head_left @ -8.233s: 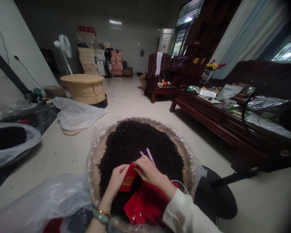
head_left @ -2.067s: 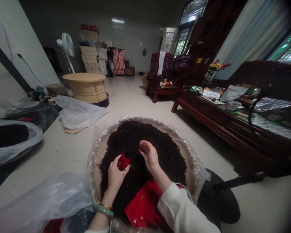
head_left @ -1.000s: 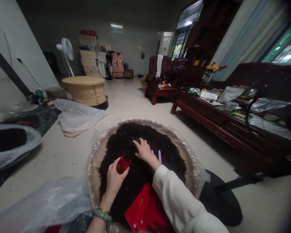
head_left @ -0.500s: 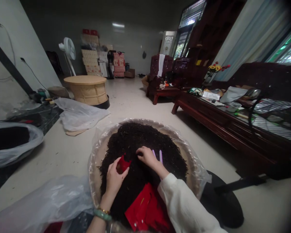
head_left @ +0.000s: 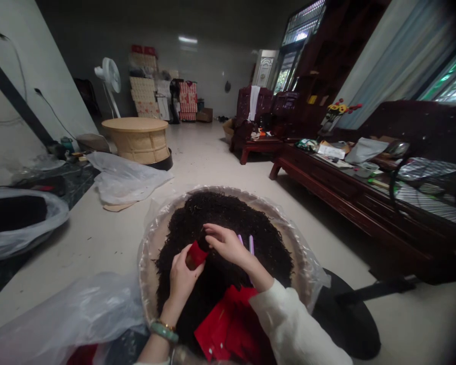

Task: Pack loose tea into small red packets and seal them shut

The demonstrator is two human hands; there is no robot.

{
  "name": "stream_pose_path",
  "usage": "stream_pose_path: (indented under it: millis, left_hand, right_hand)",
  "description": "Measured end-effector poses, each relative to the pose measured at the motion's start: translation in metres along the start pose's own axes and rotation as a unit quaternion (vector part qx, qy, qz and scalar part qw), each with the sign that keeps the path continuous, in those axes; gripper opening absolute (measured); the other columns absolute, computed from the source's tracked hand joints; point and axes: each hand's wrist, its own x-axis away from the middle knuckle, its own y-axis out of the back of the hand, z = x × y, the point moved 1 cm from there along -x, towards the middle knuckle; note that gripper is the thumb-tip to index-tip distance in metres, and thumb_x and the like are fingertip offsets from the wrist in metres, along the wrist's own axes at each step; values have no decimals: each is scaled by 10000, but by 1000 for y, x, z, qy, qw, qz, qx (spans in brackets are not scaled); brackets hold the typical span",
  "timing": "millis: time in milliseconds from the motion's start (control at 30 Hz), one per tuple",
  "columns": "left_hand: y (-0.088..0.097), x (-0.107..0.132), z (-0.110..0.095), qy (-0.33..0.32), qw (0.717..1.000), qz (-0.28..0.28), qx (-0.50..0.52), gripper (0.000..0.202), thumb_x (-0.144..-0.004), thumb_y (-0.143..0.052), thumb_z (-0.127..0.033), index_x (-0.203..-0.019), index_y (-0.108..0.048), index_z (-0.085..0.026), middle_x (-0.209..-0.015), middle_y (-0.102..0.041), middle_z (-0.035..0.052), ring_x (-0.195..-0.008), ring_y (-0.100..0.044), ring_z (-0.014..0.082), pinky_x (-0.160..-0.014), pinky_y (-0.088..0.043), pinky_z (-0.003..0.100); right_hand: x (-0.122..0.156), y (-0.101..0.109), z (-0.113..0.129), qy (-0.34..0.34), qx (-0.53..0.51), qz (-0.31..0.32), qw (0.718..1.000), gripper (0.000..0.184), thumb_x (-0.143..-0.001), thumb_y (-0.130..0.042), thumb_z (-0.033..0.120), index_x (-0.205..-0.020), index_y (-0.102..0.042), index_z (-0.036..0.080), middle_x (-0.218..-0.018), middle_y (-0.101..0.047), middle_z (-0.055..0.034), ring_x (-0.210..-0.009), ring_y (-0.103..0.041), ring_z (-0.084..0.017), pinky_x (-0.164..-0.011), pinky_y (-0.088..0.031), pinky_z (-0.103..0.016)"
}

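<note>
My left hand (head_left: pixel 183 276) is closed around a small red packet (head_left: pixel 196 255), its open end tilted up and to the right. At that opening is my right hand (head_left: pixel 228 244), its fingers bent over a dark pinch of tea leaves (head_left: pixel 202 237); the fingertips are partly hidden. Below both hands, dark, thin, dried tea leaves (head_left: pixel 228 210) fill a wide round basket (head_left: pixel 149 284) lined with clear plastic. Several flat red packets (head_left: pixel 228 324) lie on the leaves near me. Just beyond my right wrist, a lilac tool with two prongs (head_left: pixel 251 246) sticks up, partly covered.
A plastic-lined container (head_left: pixel 15 215) of dark material stands at left. Clear plastic sheeting (head_left: pixel 79 314) lies beside the basket. A black fan base (head_left: pixel 349 319) is close on the right, before a long wooden table (head_left: pixel 327 177). A round wooden-topped stand (head_left: pixel 135 124) sits further off.
My right hand has risen from the leaves and moved left to the packet's mouth. The left hand has shifted slightly right, with the packet now more upright.
</note>
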Motion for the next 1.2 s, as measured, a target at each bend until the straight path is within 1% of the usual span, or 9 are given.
stream_pose_path:
  millis: [200, 367, 467, 567, 667, 867, 1033, 1133, 1200]
  left_hand:
    - [-6, 1, 0, 6, 1000, 5, 5, 539, -694, -690, -332, -1195, -567, -174, -1067, -647, 126, -976, -641, 279, -810, -537, 412]
    - [-9, 5, -2, -14, 999, -47, 0, 544, -703, -684, -380, -1184, -551, -164, -1073, -648, 134, -988, -634, 293, -829, -527, 438]
    - [-9, 7, -6, -44, 996, -74, -17, 521, -704, -679, -365, -1162, -545, -159, -1076, -650, 141, -1002, -624, 314, -856, -502, 476]
    - [-10, 8, -10, -66, 995, -67, -18, 481, -720, -665, -334, -1159, -538, -186, -1071, -648, 120, -989, -628, 302, -859, -493, 471]
    - [-11, 10, -11, -75, 996, -52, 1, 521, -721, -674, -329, -1199, -512, -199, -1079, -634, 105, -1004, -624, 277, -874, -498, 437]
    - [-13, 12, -8, -120, 991, -42, -33, 532, -725, -678, -309, -1211, -505, -178, -1056, -633, 118, -960, -613, 288, -838, -509, 449]
    - [-11, 12, -8, -137, 988, -45, -62, 495, -743, -664, -299, -1200, -517, -178, -1019, -629, 114, -927, -608, 293, -824, -503, 452]
    - [-9, 12, -7, -121, 990, -55, -44, 534, -738, -672, -317, -1222, -492, -183, -1075, -614, 114, -1000, -600, 299, -884, -491, 472]
    - [-8, 12, -6, -108, 992, -65, -32, 574, -731, -682, -332, -1243, -470, -184, -1113, -603, 120, -1043, -592, 301, -914, -484, 479]
  right_hand:
    - [13, -1, 1, 46, 19, 68, 996, 373, -895, -481, 255, -1249, -585, 203, -1143, -689, -80, -1046, -647, -213, -938, -492, -376]
    - [19, 2, -2, 64, 12, -56, 996, 419, -862, -546, 255, -1280, -544, 239, -1178, -638, -83, -980, -639, -187, -841, -528, -332]
    - [23, -3, -7, 62, 78, -10, 995, 546, -746, -702, 234, -1272, -558, 211, -1152, -628, -104, -850, -639, -179, -778, -532, -319]
    - [25, -10, -12, 60, 117, 23, 991, 316, -759, -678, 157, -1072, -686, 201, -954, -698, -64, -817, -644, -182, -783, -512, -314]
    - [23, -10, -16, 39, 95, 0, 995, 152, -794, -630, 153, -901, -728, 201, -838, -711, -37, -765, -650, -171, -735, -509, -289]
    - [22, -11, -14, 37, 77, -21, 996, 278, -781, -680, 248, -1054, -705, 206, -870, -678, -46, -663, -598, -134, -639, -500, -258]
    - [19, -15, -24, 27, -22, -65, 997, 149, -809, -636, 304, -797, -749, 207, -746, -653, -32, -634, -607, -137, -553, -498, -231]
    - [13, -7, -38, -31, -85, -96, 991, 219, -807, -606, 362, -840, -732, 186, -715, -639, -26, -533, -576, -125, -451, -483, -220]
    - [12, 1, -44, -32, -45, -136, 989, 238, -783, -627, 337, -950, -716, 193, -831, -654, -41, -585, -586, -125, -525, -523, -243]
